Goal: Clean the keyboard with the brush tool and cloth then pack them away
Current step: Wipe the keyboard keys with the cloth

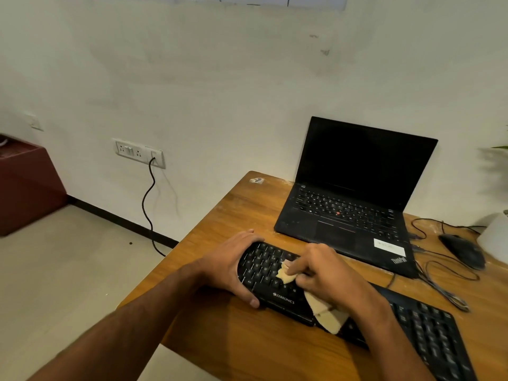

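Observation:
A black keyboard [428, 334] lies slantwise on the wooden desk [247, 215], running from the centre to the lower right. My left hand [231, 268] grips its left end, thumb on the front edge and fingers over the back edge. My right hand [327, 273] holds a beige cloth [327, 314] and presses a corner of it onto the keys with the forefinger. The rest of the cloth hangs under my palm over the front edge. No brush tool is in view.
An open black laptop [354, 199] with a dark screen stands behind the keyboard. A black mouse [464, 251] and tangled cables [439, 281] lie at the right, beside a white pot [494, 237]. A wall socket [140, 152] with a black cord is at the left.

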